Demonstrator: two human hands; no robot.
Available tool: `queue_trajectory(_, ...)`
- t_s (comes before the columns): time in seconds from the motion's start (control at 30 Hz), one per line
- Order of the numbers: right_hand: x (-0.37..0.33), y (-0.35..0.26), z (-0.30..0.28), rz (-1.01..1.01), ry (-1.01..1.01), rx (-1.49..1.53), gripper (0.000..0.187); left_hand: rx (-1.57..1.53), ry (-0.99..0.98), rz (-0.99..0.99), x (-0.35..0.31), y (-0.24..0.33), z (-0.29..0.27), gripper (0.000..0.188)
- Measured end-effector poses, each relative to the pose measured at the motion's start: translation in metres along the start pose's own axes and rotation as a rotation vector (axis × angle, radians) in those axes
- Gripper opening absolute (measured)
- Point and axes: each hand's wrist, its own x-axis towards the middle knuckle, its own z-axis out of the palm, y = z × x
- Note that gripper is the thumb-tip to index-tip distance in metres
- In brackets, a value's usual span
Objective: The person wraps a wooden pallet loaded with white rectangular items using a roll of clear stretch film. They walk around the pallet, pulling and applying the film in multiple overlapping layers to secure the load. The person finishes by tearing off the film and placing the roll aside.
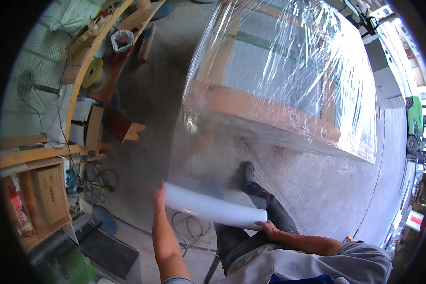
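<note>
A thick whitish roll of stretch film [210, 207] lies across in front of my body, gripped at both ends. My left hand [159, 196] closes round its left end, with the fingers partly hidden. At the right end, beside a dark blue core edge, my right hand [268, 229] is closed on the roll. A clear sheet of film [201, 156] stretches from the roll up to a large wrapped load [279, 61]. Under the shiny film, this load shows wooden boards [265, 106], grey sheets and a green strap.
On the left stand wooden shelves [75, 104] with a yellow spool [93, 72], a cardboard box [50, 194] and a large fan [28, 80]. A coiled hose [194, 232] lies on the floor near my legs. A green vehicle [415, 125] stands far right.
</note>
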Motion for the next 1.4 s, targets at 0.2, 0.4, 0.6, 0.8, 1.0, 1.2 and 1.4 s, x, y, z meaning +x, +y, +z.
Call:
queue_trajectory(0.2, 0.028, 0.025, 0.004, -0.225, -0.139, -0.596, 0.045, 0.031, -0.039, -0.030, 0.023, -0.010, 0.037, 0.067)
queue_trajectory(0.4, -0.044, -0.111, 0.024, -0.265, -0.316, -1.041, 0.034, 0.038, -0.009, -0.069, 0.040, -0.008, 0.047, 0.066)
queue_trajectory(0.6, -0.049, -0.255, 0.060, -0.831, -0.177, -0.910, 0.073, 0.061, 0.069, -0.042, 0.045, -0.012, 0.043, 0.064)
queue_trajectory(0.8, 0.260, -0.305, 0.147, 0.123, -0.224, -0.668, 0.071, 0.015, 0.046, -0.042, 0.055, -0.021, 0.062, 0.061)
queue_trajectory(1.0, 0.199, -0.240, 0.167, -0.499, 0.034, -1.023, 0.060, 0.065, 0.019, 0.005, 0.062, -0.026, 0.073, 0.058)
queue_trajectory(1.2, -0.019, -0.230, 0.066, -0.693, -0.041, -0.963, 0.078, 0.075, 0.025, 0.018, 0.070, -0.015, 0.068, 0.062)
queue_trajectory(1.4, 0.217, -0.207, 0.025, -0.449, 0.183, -0.951, 0.077, 0.079, -0.035, -0.020, 0.076, -0.024, 0.074, 0.066)
